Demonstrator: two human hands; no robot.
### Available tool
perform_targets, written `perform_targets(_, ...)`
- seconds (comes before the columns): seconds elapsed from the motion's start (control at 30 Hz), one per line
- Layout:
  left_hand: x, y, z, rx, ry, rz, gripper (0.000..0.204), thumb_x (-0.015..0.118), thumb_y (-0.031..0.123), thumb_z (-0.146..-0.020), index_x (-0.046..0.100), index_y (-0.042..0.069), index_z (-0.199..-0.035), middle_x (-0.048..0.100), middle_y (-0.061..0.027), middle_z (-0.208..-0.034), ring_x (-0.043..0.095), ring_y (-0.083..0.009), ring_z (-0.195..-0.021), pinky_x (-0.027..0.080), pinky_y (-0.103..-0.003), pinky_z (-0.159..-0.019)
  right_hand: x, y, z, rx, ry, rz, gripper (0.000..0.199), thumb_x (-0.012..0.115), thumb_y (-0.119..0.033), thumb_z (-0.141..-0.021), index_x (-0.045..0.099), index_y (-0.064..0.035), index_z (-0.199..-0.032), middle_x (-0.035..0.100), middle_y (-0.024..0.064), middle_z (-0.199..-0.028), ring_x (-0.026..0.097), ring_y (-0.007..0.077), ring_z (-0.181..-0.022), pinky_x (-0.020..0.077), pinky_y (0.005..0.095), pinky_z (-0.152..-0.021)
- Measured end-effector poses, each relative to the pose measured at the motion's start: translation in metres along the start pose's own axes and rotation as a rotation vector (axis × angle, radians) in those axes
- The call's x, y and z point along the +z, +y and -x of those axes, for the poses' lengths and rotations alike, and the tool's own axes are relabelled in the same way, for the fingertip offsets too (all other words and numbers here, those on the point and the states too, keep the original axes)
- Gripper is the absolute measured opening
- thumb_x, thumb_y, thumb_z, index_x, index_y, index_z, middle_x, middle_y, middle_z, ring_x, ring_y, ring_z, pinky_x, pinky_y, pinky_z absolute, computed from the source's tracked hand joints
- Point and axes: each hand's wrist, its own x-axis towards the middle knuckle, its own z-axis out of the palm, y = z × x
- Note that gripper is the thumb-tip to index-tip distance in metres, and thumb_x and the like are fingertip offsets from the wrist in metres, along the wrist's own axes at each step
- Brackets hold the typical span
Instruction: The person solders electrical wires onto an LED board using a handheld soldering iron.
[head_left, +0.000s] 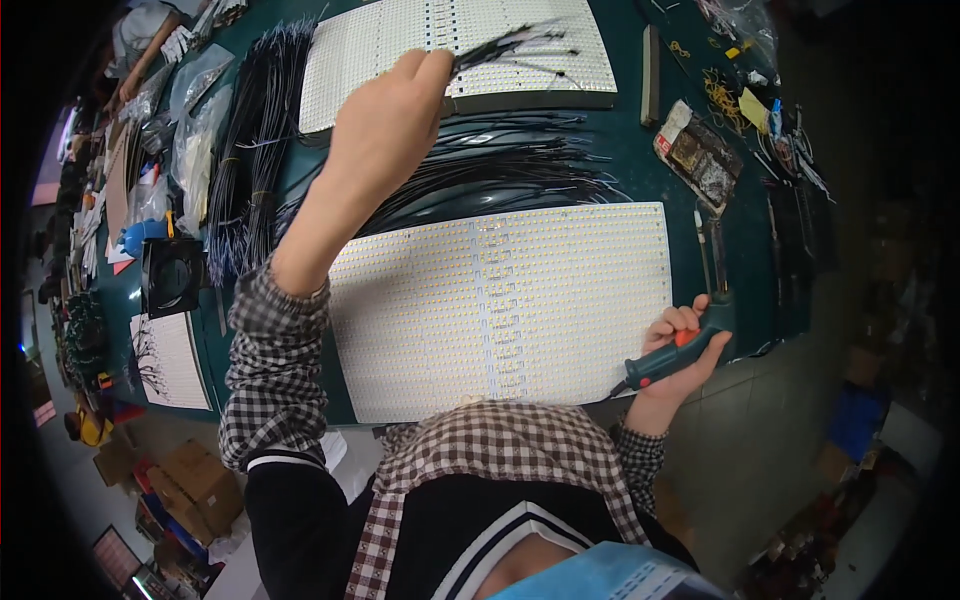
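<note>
My left hand (pixel 392 112) is raised over the far side of the table, its fingers closed round a bunch of thin black wires (pixel 512 45). The wire ends fan out to the right, over a far stack of white LED boards (pixel 375 42). At the right, my right hand (pixel 690 352) grips a dark green soldering gun (pixel 672 360) with an orange trigger. Its metal barrel points away from me, beyond the right edge of the near white LED board (pixel 410 310). Loose black wires (pixel 470 165) lie between the near board and the stack.
Thick bundles of black wires (pixel 262 130) lie at the left beside plastic bags (pixel 200 130). A small black fan (pixel 174 275) and a wired white board (pixel 175 365) are nearer. At the right are a stained tin (pixel 700 155) and yellow bands (pixel 722 98). Cardboard boxes (pixel 197 485) sit below.
</note>
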Motion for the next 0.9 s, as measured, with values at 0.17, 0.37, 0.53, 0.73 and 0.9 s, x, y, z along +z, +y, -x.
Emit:
perform_targets(0.17,-0.035,-0.028,-0.033,0.202,0.053,0.083,0.017,0.05,0.016,-0.094,0.056,0.003,-0.105,0.061,-0.0136,-0.079,0.06,-0.0294,-0.07,0.046,-0.036,-0.061,0.008,0.002,0.005,-0.011,0.013,0.0,0.057,0.065,-0.044,-0.086,0.046,-0.0042,-0.121,0.049,0.0016,-0.085,0.047,0.0127,-0.08,0.047,0.0285,-0.078)
perform_targets(0.37,-0.072,-0.032,-0.033,0.014,-0.131,0.168,0.023,0.051,0.014,-0.095,0.056,-0.001,-0.112,0.051,-0.005,-0.071,0.045,-0.0115,-0.06,0.039,-0.028,-0.055,0.001,0.001,0.001,0.004,-0.033,-0.013,0.059,0.066,-0.045,-0.085,0.046,-0.0034,-0.121,0.05,0.0019,-0.086,0.047,0.0124,-0.08,0.046,0.028,-0.075)
perform_targets(0.53,-0.138,0.047,-0.025,-0.195,-0.119,-0.049,0.017,0.048,0.016,-0.094,0.054,0.0,-0.096,0.055,-0.0144,-0.081,0.055,-0.0243,-0.075,0.045,-0.034,-0.07,-0.004,0.001,-0.001,-0.012,-0.014,-0.017,0.059,0.067,-0.046,-0.084,0.048,-0.0038,-0.12,0.051,0.0018,-0.087,0.048,0.0134,-0.082,0.0468,0.029,-0.075)
perform_targets(0.73,-0.182,0.065,-0.007,-0.16,-0.079,-0.379,0.015,0.046,0.013,-0.096,0.05,0.0,-0.092,0.049,-0.0107,-0.072,0.047,-0.0209,-0.062,0.041,-0.032,-0.061,0.002,0.004,-0.005,0.023,-0.079,-0.061,0.058,0.066,-0.044,-0.084,0.048,-0.0029,-0.122,0.052,0.0021,-0.088,0.05,0.0138,-0.085,0.0482,0.0298,-0.078)
perform_targets(0.9,-0.083,0.071,0.068,0.0,-0.609,0.605,0.016,0.053,0.008,-0.091,0.056,-0.002,-0.104,0.055,-0.0116,-0.075,0.053,-0.0196,-0.064,0.043,-0.035,-0.059,-0.009,0.0,-0.005,-0.02,-0.096,-0.108,0.059,0.067,-0.043,-0.084,0.048,-0.0027,-0.123,0.051,0.0012,-0.088,0.049,0.0133,-0.082,0.0475,0.0291,-0.077)
